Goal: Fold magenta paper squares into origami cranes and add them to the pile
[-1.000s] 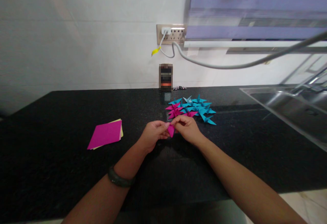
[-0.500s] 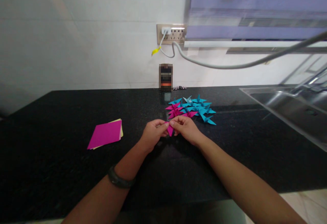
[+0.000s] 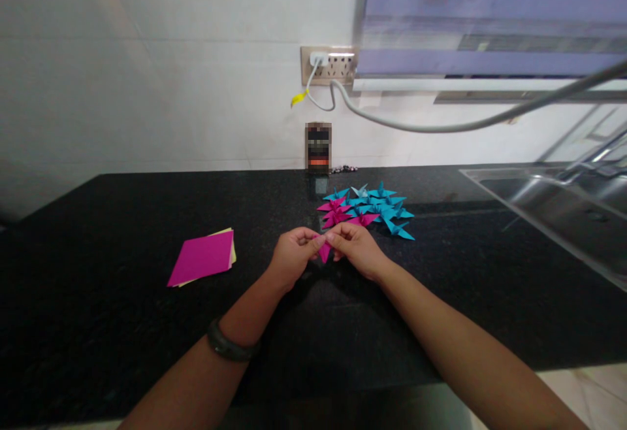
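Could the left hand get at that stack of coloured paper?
Probably yes: the paper stack lies to one side of the left hand, with nothing visible in between. That hand is busy, though, pinching a small pink folded paper along with the right hand, so it might have to let go first.

Paper stack (image 3: 202, 259) L on cntr (image 3: 259, 202) — cranes (image 3: 378, 208) mid-rear, sink (image 3: 553, 217) far R.
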Motion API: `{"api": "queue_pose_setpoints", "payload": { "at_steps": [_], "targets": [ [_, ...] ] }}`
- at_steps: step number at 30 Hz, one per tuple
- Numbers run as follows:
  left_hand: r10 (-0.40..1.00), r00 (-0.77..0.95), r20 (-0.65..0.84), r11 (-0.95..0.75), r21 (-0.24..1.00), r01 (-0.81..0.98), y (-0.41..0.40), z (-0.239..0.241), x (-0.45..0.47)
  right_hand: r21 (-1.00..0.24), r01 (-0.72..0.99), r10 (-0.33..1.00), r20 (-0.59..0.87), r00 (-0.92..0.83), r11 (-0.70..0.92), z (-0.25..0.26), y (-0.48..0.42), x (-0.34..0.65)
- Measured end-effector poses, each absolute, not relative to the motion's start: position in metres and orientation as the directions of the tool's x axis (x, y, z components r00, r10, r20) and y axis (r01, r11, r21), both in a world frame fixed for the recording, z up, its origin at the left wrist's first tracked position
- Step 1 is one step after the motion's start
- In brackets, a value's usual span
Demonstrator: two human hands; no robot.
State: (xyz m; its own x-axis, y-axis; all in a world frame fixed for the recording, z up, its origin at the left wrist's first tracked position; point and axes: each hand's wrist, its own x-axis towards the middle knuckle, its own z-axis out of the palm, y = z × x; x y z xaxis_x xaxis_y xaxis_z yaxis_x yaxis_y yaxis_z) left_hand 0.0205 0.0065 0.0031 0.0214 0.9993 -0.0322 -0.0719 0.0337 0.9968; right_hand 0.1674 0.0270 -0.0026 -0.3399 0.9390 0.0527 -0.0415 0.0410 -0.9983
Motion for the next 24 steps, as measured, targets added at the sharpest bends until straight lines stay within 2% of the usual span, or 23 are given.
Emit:
{"api": "queue_pose_setpoints", "payload": {
  "at_steps": [12,19,24],
  "targets": [
    [0.995,0.076,-0.062,0.072,0.987,-0.141,0.007,-0.0003,0.0191,-0.988,-0.153,0.935,0.045,-0.351,-0.01,-0.0017,0.0256,0.1666],
    [0.994,0.103,-0.046,0.066,0.978,-0.199,0.005,0.0043,0.0198,-0.957,-0.27,0.933,-0.004,-0.361,-0.108,-0.002,0.0243,0.1657],
    [0.995,0.092,-0.03,0.044,0.987,-0.154,0.0042,0.0054,0.0205,-0.962,-0.246,0.935,-0.028,-0.353,-0.122,-0.0008,0.0244,0.1653]
  ]
}}
